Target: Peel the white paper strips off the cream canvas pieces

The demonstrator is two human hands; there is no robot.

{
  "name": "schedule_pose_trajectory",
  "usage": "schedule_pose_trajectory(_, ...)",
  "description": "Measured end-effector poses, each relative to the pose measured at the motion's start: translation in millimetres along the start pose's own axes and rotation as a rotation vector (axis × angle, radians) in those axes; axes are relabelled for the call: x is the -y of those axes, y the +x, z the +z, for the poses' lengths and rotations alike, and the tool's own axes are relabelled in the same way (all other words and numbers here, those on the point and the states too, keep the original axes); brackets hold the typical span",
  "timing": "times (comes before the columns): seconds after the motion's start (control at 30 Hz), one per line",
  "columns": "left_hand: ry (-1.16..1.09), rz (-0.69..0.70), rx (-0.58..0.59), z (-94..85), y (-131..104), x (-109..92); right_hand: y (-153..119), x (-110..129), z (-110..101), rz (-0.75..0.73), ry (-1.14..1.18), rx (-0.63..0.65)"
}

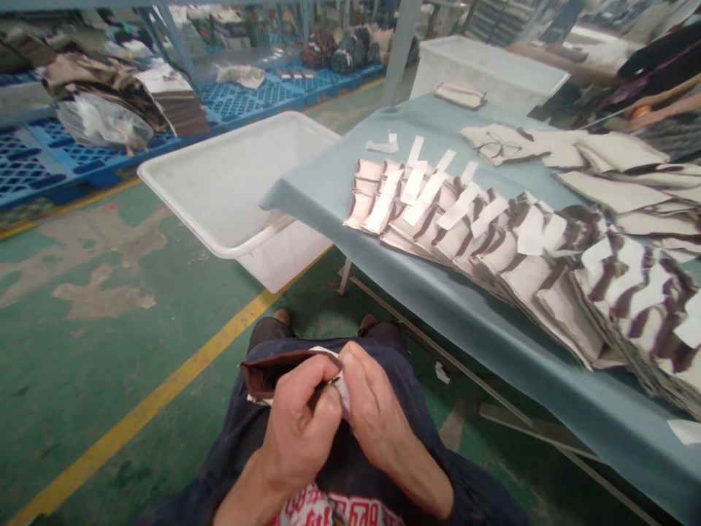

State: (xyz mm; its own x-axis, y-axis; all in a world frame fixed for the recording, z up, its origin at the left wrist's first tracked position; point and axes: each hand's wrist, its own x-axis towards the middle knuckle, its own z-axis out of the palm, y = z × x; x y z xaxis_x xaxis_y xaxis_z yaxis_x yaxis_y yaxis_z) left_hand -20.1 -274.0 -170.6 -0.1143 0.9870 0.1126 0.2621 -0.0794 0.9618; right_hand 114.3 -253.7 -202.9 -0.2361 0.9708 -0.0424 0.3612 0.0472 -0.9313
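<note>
Fabric [268,372] edge in hands [304,416] [377,405], off table [312,186]

Red-and-white characters [358,510] on the dark clothing [233,438], not legible

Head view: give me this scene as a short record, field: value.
left hand: pinches the brown-and-white piece over the lap
right hand: pinches the same piece, close beside the left
table: blue-green cover
on table: rows of pale, brown-edged pieces, white strips on some; glasses farther back
tubs: white tub left of table, another tub beyond it
upper left: blue pallets, loaded
</note>
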Motion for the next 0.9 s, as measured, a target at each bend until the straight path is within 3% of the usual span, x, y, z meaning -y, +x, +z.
schedule_pose_trajectory(0.13,-0.048,-0.094,0.179,-27.6,20.7,-6.7,30.4,22.3,-19.8,0.070,0.087,0.244)
schedule_pose_trajectory(0.23,-0.041,-0.156,0.308,-45.8,36.7,-19.3,42.2,32.3,-37.0,0.001,0.105,0.231)
schedule_pose_trajectory(0.37,0.003,-0.153,0.422,-55.2,52.2,-41.4,48.1,50.6,-56.5,-0.312,0.072,0.147)
schedule_pose_trajectory(0.47,0.056,-0.075,0.470,-55.7,57.5,-57.6,57.1,72.3,-66.7,-0.608,-0.021,0.193)
schedule_pose_trajectory(0.57,0.143,0.001,0.457,-57.0,56.6,-68.2,69.2,87.9,-75.2,-0.754,-0.163,0.241)
schedule_pose_trajectory(0.77,0.137,-0.040,0.400,-60.5,45.9,-64.2,72.6,94.2,-84.8,-0.737,-0.344,0.386)
schedule_pose_trajectory(0.9,0.105,-0.059,0.362,-59.1,39.6,-61.4,66.3,97.2,-83.5,-0.524,-0.283,0.504)
